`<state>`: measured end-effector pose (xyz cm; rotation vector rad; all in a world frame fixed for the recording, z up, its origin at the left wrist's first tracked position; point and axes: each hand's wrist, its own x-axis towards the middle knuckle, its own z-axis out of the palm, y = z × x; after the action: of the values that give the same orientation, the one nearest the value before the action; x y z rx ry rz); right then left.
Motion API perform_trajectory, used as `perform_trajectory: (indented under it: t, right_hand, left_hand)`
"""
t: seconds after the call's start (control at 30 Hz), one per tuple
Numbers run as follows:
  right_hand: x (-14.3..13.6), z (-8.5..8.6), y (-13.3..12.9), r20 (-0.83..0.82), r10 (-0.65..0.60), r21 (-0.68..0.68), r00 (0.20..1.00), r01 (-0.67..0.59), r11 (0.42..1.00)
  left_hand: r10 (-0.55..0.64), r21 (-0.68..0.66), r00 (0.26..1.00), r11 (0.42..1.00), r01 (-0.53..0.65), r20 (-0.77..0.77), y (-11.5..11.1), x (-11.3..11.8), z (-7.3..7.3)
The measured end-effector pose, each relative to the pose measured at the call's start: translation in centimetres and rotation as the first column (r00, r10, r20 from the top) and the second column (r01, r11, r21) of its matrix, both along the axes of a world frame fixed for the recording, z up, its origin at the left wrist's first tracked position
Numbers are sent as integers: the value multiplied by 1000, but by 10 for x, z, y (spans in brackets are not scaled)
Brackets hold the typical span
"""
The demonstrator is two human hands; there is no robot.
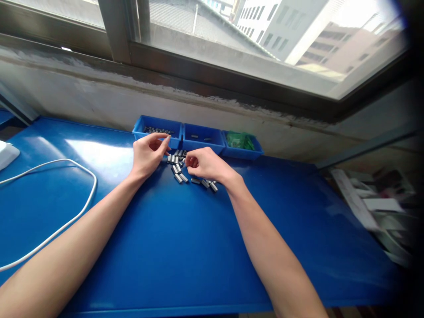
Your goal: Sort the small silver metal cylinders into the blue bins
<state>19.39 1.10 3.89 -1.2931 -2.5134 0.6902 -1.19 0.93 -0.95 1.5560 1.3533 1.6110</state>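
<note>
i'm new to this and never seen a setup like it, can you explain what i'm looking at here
There is no machine here: a person works with two bare hands. The single picture comes from a camera worn on their head, looking forward and down.

On the blue table lie small dark and silvery pieces, loosely scattered. Behind them stand three blue bins: the left bin has small metallic parts, the middle bin two small pieces, the right bin something green. A white cable curves at the left.

The left hand is in front of the left bin; the right hand is at the loose pieces. Whether either grips anything is too small to tell.
</note>
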Motion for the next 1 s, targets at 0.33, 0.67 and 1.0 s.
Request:
perform_trajectory:
  t: [0.33, 0.67, 1.0]
  right_hand:
    - [11, -3, 9, -548, -240, -422, 801, -17, 906]
    - [14, -13, 14, -710, -376, -498, 595, -48, 866]
    - [6, -13, 10, -683, -424, -547, 595, -31, 837]
  left_hand:
    - [-244, 17, 956, 968, 250, -163, -8, 5, 1]
    - [-303, 31, 922, 947, 319, -242, -7, 5, -2]
    - [-337, 54, 910, 932, 359, -243, -7, 6, -1]
